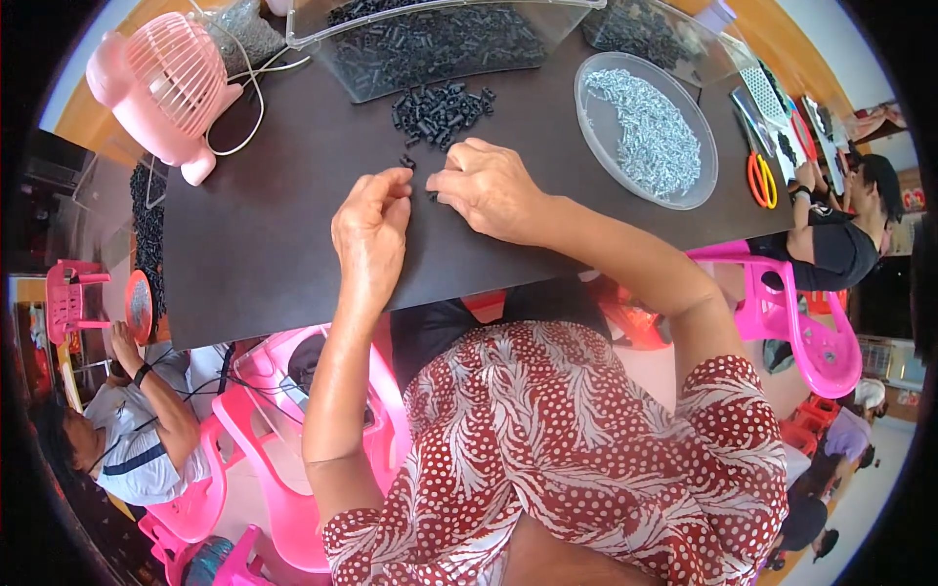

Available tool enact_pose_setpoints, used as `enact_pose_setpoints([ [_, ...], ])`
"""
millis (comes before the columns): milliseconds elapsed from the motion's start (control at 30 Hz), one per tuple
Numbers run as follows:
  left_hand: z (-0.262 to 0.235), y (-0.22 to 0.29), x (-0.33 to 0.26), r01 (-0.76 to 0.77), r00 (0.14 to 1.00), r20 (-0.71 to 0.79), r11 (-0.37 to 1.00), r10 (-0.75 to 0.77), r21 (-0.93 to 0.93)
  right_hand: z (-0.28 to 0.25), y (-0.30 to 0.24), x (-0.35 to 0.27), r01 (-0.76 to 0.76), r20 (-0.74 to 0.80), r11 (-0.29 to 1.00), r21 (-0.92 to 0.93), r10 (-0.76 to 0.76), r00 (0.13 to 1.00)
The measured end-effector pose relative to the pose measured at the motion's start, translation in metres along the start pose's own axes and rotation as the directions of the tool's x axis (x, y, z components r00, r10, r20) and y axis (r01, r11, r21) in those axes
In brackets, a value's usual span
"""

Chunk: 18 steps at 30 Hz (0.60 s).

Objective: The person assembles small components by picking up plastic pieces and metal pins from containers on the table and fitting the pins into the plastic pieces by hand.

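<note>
My left hand (pixel 371 223) is closed in a pinch over the dark table, with a small black plastic piece (pixel 406 162) at its thumb and fingertips. Just to its right, my right hand (pixel 495 192) is curled, fingers bent inward. A bit of something small and black (pixel 433 196) shows under its fingertips; its exact shape is hidden. The two hands are close but apart. Beyond them lies a loose pile of short black plastic pieces (pixel 440 114). A round clear tray (pixel 604 146) holding many small silver screws (pixel 653 135) sits to the right.
A large clear bin (pixel 327 61) of black pieces stands at the far edge, another clear bin (pixel 718 61) beside it. A pink fan (pixel 161 88) with a white cord is far left. Scissors (pixel 761 181) lie right. Co-workers sit on both sides; pink chairs (pixel 816 342) surround the table.
</note>
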<state>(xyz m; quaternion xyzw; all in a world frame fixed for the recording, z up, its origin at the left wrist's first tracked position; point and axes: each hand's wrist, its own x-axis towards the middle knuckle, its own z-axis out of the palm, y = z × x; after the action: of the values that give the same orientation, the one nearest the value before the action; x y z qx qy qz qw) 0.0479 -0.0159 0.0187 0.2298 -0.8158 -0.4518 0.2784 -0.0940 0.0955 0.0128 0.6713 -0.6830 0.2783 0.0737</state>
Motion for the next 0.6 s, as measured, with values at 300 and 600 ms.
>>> enact_pose_setpoints([
  [300,0.012,0.018,-0.026,0.259,0.948,-0.029,0.823,-0.317,-0.506,-0.014,-0.024,-0.011,-0.173,-0.173,0.951,0.257,0.222,0.96],
  [600,0.021,0.027,-0.03,0.256,0.894,-0.081,0.651,-0.441,-0.715,0.006,-0.058,-0.012,-0.131,-0.377,0.969,0.21,0.204,0.903],
])
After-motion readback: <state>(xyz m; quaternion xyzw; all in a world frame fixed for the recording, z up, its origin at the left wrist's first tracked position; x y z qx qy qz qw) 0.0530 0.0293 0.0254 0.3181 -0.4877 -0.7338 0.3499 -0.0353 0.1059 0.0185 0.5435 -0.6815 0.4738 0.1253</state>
